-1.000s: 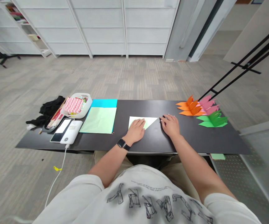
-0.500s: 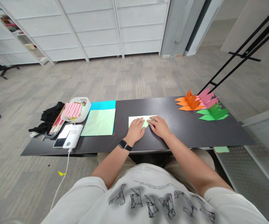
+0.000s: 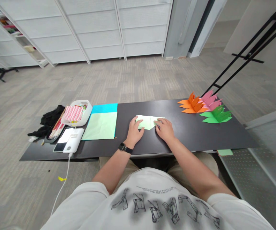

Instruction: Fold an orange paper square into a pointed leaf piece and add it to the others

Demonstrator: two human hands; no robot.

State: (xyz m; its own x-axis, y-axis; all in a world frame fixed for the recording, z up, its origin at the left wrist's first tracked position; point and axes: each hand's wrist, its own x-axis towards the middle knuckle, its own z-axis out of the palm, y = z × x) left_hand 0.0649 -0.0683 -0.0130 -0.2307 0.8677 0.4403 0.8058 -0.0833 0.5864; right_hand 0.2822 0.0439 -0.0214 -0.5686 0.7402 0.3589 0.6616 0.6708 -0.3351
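Steadying the folded pale-green paper [image 3: 147,122] on the dark table [image 3: 188,134], we had it directly before us, right of the stacked sheets [image 3: 101,126]. Our left hand [image 3: 134,131] lay at its left end, fingers spread; our right hand [image 3: 164,129] lay over its right end, fingers bent and close together. We could not tell whether either pinched the paper or merely pressed it. Light, even pressure seemed best to us, with edges lined up before any crease was sharpened. Our right fingers hid the paper's lower right, so we could not make out how its layers met there. We saw only part of a green piece [image 3: 225,152] below the table's near edge.
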